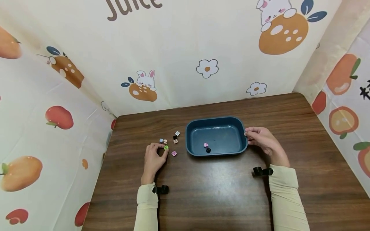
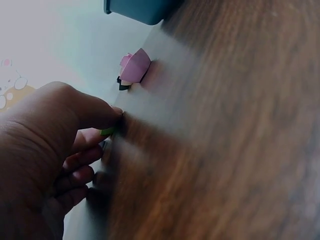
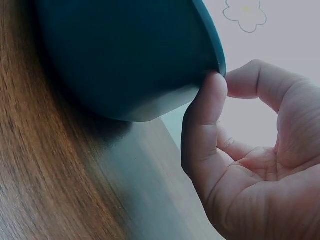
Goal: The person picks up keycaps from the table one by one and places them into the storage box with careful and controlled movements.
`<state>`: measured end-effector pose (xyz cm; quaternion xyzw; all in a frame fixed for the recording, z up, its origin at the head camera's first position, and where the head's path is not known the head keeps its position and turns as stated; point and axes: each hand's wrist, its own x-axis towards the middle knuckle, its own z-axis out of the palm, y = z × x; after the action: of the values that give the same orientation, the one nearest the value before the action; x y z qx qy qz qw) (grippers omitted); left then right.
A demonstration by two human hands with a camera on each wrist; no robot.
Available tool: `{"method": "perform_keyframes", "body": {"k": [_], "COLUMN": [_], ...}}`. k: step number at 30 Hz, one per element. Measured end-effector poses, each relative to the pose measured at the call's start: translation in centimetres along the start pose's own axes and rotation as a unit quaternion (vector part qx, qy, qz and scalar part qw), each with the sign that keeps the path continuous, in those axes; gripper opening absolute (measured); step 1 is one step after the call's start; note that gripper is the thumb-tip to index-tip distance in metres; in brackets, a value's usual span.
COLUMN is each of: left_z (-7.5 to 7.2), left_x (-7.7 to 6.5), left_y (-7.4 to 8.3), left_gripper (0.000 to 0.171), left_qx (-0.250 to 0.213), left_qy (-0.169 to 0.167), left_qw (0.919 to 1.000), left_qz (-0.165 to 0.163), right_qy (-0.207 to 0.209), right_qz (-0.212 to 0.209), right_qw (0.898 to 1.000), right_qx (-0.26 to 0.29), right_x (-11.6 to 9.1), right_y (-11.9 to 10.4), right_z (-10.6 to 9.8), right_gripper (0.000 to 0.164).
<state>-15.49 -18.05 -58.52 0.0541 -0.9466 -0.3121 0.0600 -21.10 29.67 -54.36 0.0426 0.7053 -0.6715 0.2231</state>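
Dark wood table (image 1: 202, 192). Left hand (image 1: 153, 158) pinches green cube (image 1: 166, 147); right hand (image 1: 263, 139) grips blue tray (image 1: 189, 128) rim. Advise: lift clear of pink cube (image 1: 174, 153), keep the tray steadied.

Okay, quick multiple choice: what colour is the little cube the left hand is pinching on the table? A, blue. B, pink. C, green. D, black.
C: the left hand pinches a green cube between thumb and fingertip on the table, while a pink cube lies loose beside it.
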Motion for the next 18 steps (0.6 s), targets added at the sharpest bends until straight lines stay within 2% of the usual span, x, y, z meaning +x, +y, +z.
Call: {"method": "perform_keyframes", "body": {"k": [8, 18], "left_z": [-0.36, -0.43], "left_x": [-0.20, -0.16], "left_y": [-0.03, 0.16], "left_gripper": [0.024, 0.026], "left_qx": [0.003, -0.008], "left_qy": [0.001, -0.001], "left_qw": [1.0000, 1.0000], "left_qz": [-0.001, -0.004], "right_qy": [-0.005, -0.004], "right_qz": [-0.001, 0.000], "right_qw": [1.000, 1.000], "right_qx": [0.007, 0.001], "right_x": [0.14, 0.16], "right_y": [0.11, 0.16], "right_z": [0.23, 0.13], "right_gripper": [0.029, 0.038]}}
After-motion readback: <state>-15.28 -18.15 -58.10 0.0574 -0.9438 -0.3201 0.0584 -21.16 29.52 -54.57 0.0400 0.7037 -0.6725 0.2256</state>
